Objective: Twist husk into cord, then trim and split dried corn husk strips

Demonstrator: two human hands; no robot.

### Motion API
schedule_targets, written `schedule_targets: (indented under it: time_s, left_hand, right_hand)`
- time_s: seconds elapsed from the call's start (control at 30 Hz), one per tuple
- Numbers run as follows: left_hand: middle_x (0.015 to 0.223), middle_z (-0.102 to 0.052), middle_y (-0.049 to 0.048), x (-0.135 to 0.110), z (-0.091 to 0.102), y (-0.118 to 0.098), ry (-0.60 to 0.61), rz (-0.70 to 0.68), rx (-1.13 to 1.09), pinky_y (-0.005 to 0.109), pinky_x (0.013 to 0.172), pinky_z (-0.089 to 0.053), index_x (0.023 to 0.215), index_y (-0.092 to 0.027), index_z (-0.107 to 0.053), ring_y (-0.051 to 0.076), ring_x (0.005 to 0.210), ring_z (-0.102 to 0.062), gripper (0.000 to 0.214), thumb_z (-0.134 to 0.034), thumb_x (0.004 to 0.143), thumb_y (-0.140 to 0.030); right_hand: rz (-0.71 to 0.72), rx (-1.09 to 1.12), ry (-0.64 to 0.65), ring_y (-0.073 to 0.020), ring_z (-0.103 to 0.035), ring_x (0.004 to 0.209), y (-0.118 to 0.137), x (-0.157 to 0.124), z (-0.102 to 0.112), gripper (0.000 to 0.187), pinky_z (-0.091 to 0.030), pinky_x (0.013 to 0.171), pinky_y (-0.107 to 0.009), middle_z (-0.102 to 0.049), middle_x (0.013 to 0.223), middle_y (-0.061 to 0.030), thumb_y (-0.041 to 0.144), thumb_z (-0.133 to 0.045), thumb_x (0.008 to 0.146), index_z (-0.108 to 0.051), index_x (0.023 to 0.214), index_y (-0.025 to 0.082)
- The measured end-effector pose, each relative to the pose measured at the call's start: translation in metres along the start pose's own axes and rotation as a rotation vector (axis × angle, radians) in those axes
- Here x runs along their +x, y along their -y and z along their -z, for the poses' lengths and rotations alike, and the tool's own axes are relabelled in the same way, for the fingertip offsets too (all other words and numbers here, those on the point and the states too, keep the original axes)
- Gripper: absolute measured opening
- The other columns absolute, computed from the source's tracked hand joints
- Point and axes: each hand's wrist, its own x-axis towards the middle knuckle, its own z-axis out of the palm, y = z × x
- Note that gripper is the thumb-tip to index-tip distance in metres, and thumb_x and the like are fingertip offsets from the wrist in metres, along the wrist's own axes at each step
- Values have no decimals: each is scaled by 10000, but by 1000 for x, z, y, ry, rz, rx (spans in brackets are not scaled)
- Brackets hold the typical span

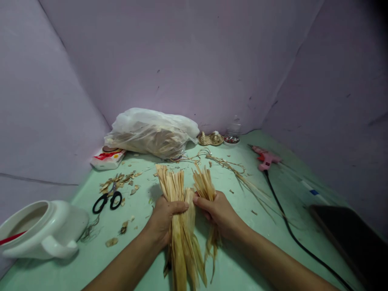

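My left hand [162, 218] is closed around a thick bundle of dried husk strips [178, 250], its thumb lying across the front. The strips stand upright with cut ends at the top and long tails hanging toward me. My right hand [222, 212] grips a smaller bunch of husk strips [203, 184] just to the right. Its thumb and fingers touch or nearly touch a wider pale strip [190, 206] at the left bundle's edge; I cannot tell whether they hold it. The right hand's inner fingers are partly hidden.
Black-handled scissors [107, 202] lie left among husk scraps [119, 182]. A white ceramic pot [68, 220] stands near left. Behind are a plastic bag [151, 129], a box [107, 159], a woven piece [210, 139] and a clear container [233, 133]. A pink glue gun [266, 158] with cord and a dark flat object [348, 238] lie right.
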Motion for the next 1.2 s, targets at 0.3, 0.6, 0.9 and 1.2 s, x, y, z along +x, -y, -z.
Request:
schedule_targets:
  time_s: [0.3,0.6,0.9,1.2]
  left_hand:
    - [745,-688,129,4,5,3,79,-94,6,348,675,-495,856,-50,-659,257,708,-634,382,-705,480,-94]
    - [755,-693,128,5,3,3,55,-116,42,358,704,-498,867,-45,-666,266,726,-637,403,-651,465,-54]
    - [710,-693,118,6,4,3,35,-94,95,322,650,-498,839,-43,-665,251,689,-638,372,-616,470,-32]
    - [710,-689,110,5,5,4,51,-87,105,321,665,-492,851,-52,-661,241,687,-634,382,-625,471,-42]
  right_hand:
    - [30,-16,74,-36,-306,369,4,-2,1,259,-216,349,-182,-404,460,70,327,-671,584,-555,707,131]
    - [52,31,121,-47,-368,462,2,0,0,257,-271,416,-180,-474,548,40,259,-717,532,-563,688,126]
    - [58,-36,100,-78,-447,531,-2,2,1,261,-358,492,-193,-535,608,9,219,-703,531,-569,733,120]
    - [77,-53,115,-62,-397,484,1,-2,-2,142,-334,468,-179,-480,555,37,143,-621,559,-563,687,133]
